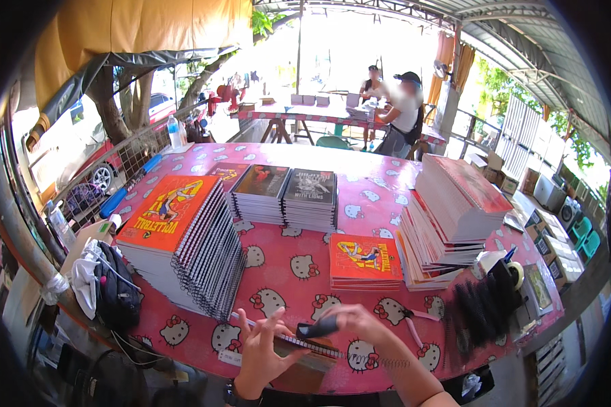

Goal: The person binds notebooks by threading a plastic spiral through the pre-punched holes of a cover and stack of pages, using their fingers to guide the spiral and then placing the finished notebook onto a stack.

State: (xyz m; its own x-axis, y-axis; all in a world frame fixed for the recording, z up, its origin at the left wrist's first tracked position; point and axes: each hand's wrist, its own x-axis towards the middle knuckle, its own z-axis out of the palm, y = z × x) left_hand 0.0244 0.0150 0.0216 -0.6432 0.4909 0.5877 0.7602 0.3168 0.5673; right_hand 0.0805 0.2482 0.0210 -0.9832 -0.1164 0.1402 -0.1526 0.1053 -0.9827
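Near the front edge of the table, a book (299, 372) lies under my hands, its edge turned up with a row of punched holes (319, 348). A thin spiral binding coil (394, 364) sticks out from the right end of that edge. My left hand (268, 349) is at the book's left part, fingers spread, thumb along the edge; whether it presses the book I cannot tell. My right hand (357, 321) is closed round a dark rounded hand tool (317, 328), held right over the punched edge. Pink-handled pliers (421, 327) lie to the right of my right hand.
A tall stack of coil-bound orange books (183, 224) stands left, with dark-covered stacks (309, 193) behind. A low orange pile (365, 261) and tall loose stacks (448, 210) stand right, beside bundled black coils (485, 305). Two people (404, 108) work at a farther table.
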